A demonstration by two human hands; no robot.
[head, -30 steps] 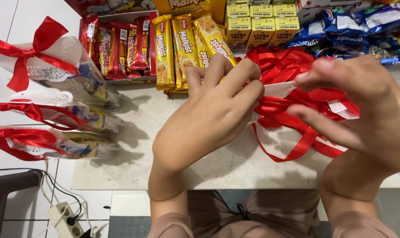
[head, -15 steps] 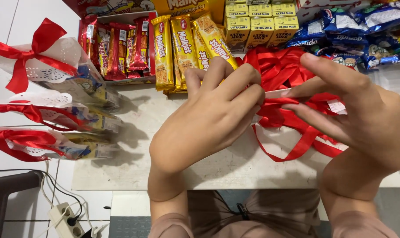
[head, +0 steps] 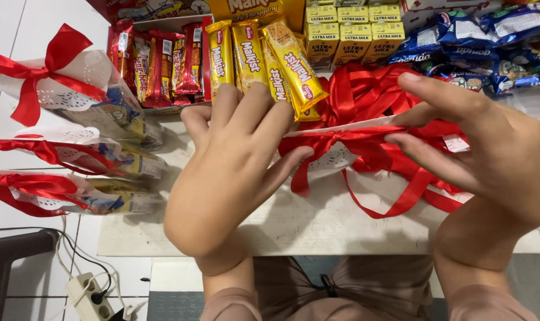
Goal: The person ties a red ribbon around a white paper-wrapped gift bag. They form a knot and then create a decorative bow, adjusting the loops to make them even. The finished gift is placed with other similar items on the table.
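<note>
Three tied bags (head: 62,148) left of left hand (head: 234,172)

Low white table (head: 317,223), pale top w/ faint marks. On it: 3 ribbon-tied clear gift bags (head: 74,139) stacked at 9 o'clock; red snack packs (head: 157,65) at 11; yellow biscuit packs (head: 264,59) at 12; yellow drink cartons (head: 353,32) at 1; blue wafer packs (head: 490,41) at 2; loose red ribbon (head: 377,142) near centre-right.
</note>
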